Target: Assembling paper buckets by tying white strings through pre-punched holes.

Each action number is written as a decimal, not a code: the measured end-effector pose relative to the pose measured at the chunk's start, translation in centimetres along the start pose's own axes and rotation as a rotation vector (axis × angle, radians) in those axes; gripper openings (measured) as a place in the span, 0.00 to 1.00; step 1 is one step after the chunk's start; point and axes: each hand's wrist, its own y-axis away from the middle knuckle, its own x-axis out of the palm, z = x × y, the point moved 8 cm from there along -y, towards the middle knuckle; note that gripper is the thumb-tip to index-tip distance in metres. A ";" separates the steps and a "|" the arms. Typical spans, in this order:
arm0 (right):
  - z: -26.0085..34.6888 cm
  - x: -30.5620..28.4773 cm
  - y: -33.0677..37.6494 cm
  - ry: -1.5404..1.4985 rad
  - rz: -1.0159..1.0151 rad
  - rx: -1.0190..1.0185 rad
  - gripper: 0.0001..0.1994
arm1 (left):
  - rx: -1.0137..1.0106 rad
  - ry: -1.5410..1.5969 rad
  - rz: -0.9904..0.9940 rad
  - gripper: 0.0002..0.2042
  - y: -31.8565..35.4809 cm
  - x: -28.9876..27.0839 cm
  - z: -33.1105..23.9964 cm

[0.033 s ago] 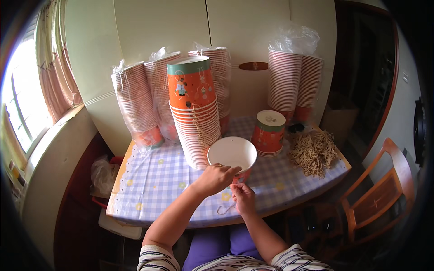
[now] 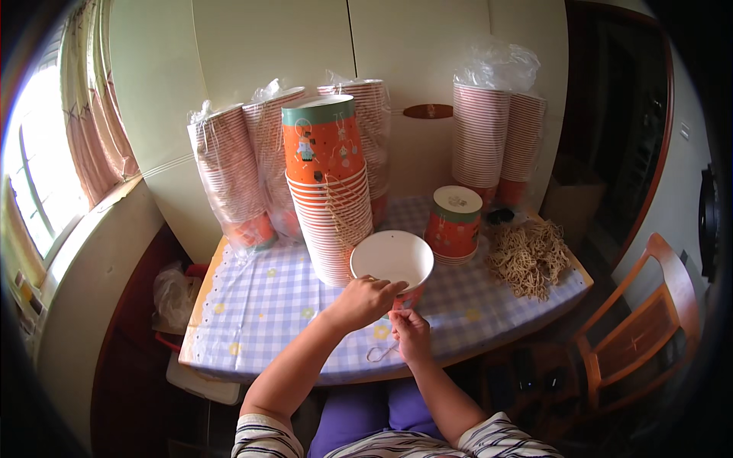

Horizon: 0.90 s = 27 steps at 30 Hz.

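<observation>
A white-lined orange paper bucket stands mouth up near the front of the table. My left hand grips its near rim, fingertips reaching over the edge. Just below, against the bucket's outer wall, my right hand is closed in a pinch on a thin cord, whose loose end curls on the cloth. Left of the bucket rises a tall stack of upside-down paper buckets with cord hanging down its side. A short upside-down stack of buckets sits to the right.
A tangled heap of tan cords lies at the table's right. Several plastic-wrapped bucket stacks line the back, with more wrapped stacks at back right. A checked cloth covers the table; a wooden chair stands right.
</observation>
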 end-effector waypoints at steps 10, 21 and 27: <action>0.0 0.1 0.2 -0.033 0.003 0.025 0.07 | -0.065 0.025 0.014 0.17 0.3 0.3 0.4; 2.3 1.0 3.0 -0.355 0.224 0.340 0.09 | -0.560 0.404 -0.509 0.13 7.4 -1.3 1.6; 6.5 3.5 4.0 -0.442 0.314 0.280 0.10 | -0.838 1.432 -0.295 0.20 12.2 7.7 -4.6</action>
